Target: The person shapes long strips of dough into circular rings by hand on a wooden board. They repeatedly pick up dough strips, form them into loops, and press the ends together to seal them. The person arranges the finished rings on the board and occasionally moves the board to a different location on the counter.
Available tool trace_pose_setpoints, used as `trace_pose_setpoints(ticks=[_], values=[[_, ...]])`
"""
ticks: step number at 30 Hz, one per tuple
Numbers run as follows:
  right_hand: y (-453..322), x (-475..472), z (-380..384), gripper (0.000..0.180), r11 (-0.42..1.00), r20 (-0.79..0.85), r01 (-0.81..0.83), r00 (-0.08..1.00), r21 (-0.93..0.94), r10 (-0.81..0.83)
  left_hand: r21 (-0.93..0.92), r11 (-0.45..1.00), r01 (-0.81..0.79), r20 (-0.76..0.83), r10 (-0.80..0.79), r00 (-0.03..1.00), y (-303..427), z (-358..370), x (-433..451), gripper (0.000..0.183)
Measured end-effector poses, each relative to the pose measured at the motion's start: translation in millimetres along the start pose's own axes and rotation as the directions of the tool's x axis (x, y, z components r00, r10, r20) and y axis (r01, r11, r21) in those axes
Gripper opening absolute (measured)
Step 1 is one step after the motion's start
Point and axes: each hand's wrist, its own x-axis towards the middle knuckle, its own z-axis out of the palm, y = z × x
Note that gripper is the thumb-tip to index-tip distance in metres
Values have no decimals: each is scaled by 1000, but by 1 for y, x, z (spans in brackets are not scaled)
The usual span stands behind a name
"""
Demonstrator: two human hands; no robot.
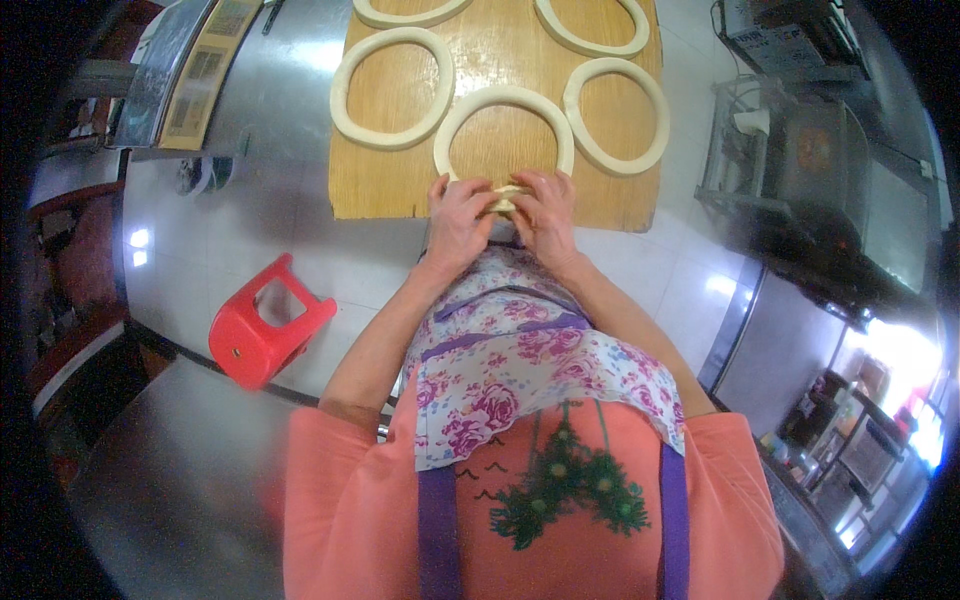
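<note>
A ring of pale dough (504, 95) lies at the near edge of a wooden board (495, 56). Both my hands are on its near side, where the fingers pinch a flattened, uneven part of the dough. My left hand (463, 221) grips it from the left, my right hand (547, 217) from the right, with the fingertips close together. More dough rings lie around it on the board: one to the left (345, 86), one to the right (658, 112), and two at the far edge (412, 19) (596, 46), partly cut off by the picture's top.
A red plastic stool (251, 330) lies on the tiled floor (180, 262) to the left. Beyond it is a metal table (277, 97) beside the board. Dark equipment on a metal frame (750, 202) stands at the right. A floral apron (525, 345) hangs against the board's near edge.
</note>
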Motion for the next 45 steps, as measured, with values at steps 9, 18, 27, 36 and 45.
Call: trace_pose_setpoints(ticks=[9, 18, 27, 36, 45], values=[[1, 1, -11, 11, 997, 70, -68, 995, 32, 66, -21, 1000, -18, 32, 19, 999, -2, -5, 0, 24], [-2, -2, -15, 23, 999, 55, -40, 998, 25, 39, -17, 1000, -13, 35, 14, 999, -5, -4, -1, 23], [4, -4, 4, 16, 998, -30, 15, 999, 53, -14, -31, 999, 9, 67, -7, 998, -4, -5, 1, 27], [1, -7, 2, 16, 998, -58, 23, 998, 65, -19, -38, 999, 7, 60, -4, 998, -3, -5, 1, 31], [4, -9, -5, 21, 997, -17, 63, 998, 46, -62, -29, 1000, 10, 79, -7, 997, -2, -6, 2, 43]])
